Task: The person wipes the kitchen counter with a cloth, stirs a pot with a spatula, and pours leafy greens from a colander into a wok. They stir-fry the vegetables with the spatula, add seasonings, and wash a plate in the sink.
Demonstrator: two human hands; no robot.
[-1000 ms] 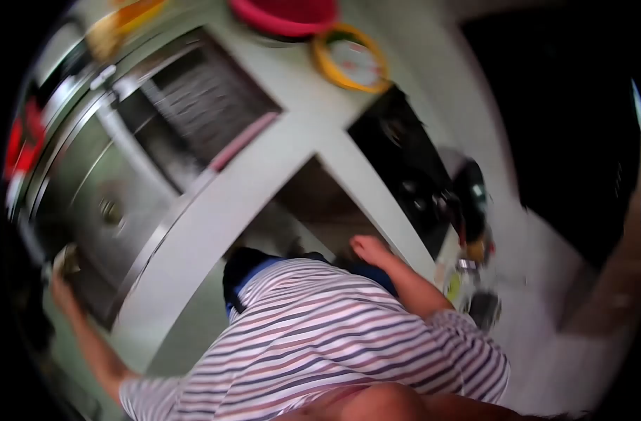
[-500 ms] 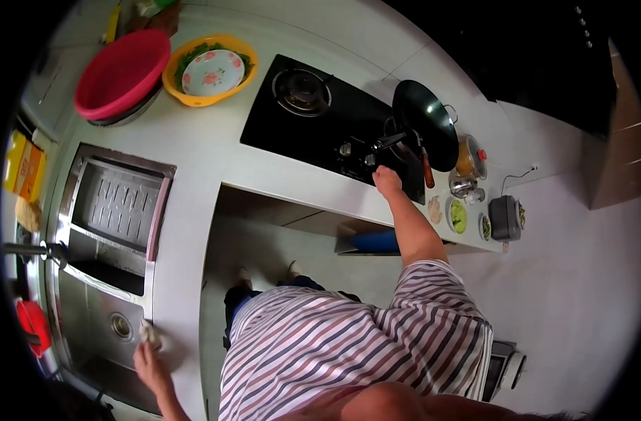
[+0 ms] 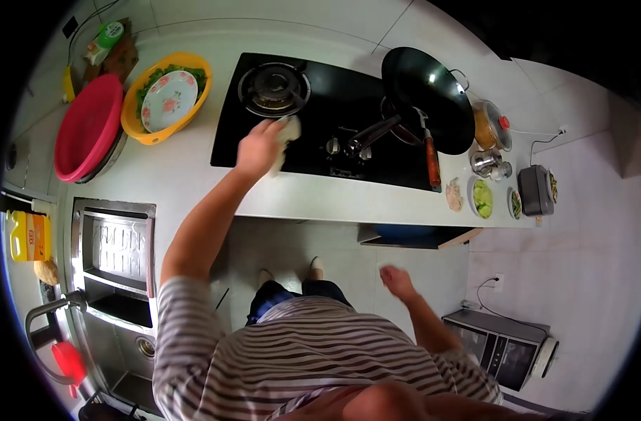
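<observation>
My left hand (image 3: 257, 149) is closed around a pale cloth (image 3: 288, 133) at the front left of the black gas stove (image 3: 320, 105). The cloth hangs over the stove's front edge, slightly blurred. In front of the counter, above the floor, my right hand (image 3: 397, 282) has its fingers curled, with nothing seen in them. A dark wok (image 3: 426, 88) sits over the right burner, its handle pointing toward the knobs. Inside it leans a utensil with a wooden handle (image 3: 432, 161). The left burner (image 3: 273, 88) has no pan on it.
At left are a yellow basin (image 3: 139, 133) holding greens and a floral plate (image 3: 169, 102), a red basin (image 3: 89, 130), and a steel sink (image 3: 135, 382) with a faucet (image 3: 50, 305). Dishes of food (image 3: 482, 198) line the right counter end. An oven (image 3: 499, 347) stands right.
My left hand has carried the cloth from the sink edge to the stove front. My right hand has left the stove knobs and dropped back toward my body. The view has shifted.
</observation>
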